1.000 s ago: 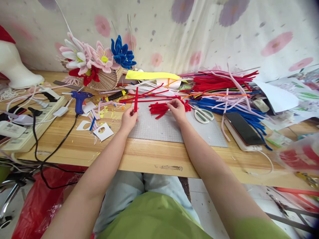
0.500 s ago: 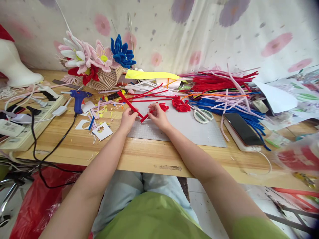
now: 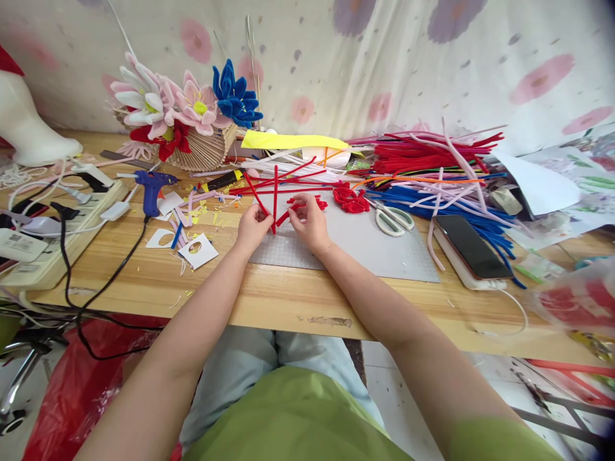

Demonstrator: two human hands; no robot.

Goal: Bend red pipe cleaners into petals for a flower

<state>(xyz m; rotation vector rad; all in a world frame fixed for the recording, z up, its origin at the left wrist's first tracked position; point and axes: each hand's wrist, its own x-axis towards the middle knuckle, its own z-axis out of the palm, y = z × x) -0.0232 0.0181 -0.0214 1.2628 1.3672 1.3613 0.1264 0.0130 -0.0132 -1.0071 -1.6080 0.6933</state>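
My left hand (image 3: 251, 228) and my right hand (image 3: 309, 222) meet over the near left part of a grey cutting mat (image 3: 365, 250). Both pinch red pipe cleaners (image 3: 275, 192) where the stems cross; two stems stick up and away from my left fingers in a V. A short red piece runs between the two hands. A small heap of cut red pieces (image 3: 307, 202) lies just behind my right hand, and bent red loops (image 3: 350, 198) lie a little to the right of it.
White-handled scissors (image 3: 393, 221) and a phone (image 3: 468, 246) lie right of the mat. A big pile of red, blue and pink pipe cleaners (image 3: 432, 166) fills the back right. A blue glue gun (image 3: 152, 189), a power strip (image 3: 52, 224), paper scraps (image 3: 196, 251) and a pipe-cleaner bouquet (image 3: 182, 115) sit left.
My right hand left the red heap and came left to meet my left hand. The red stem in my left hand tilted, then stood up again, and a second stem now crosses it.
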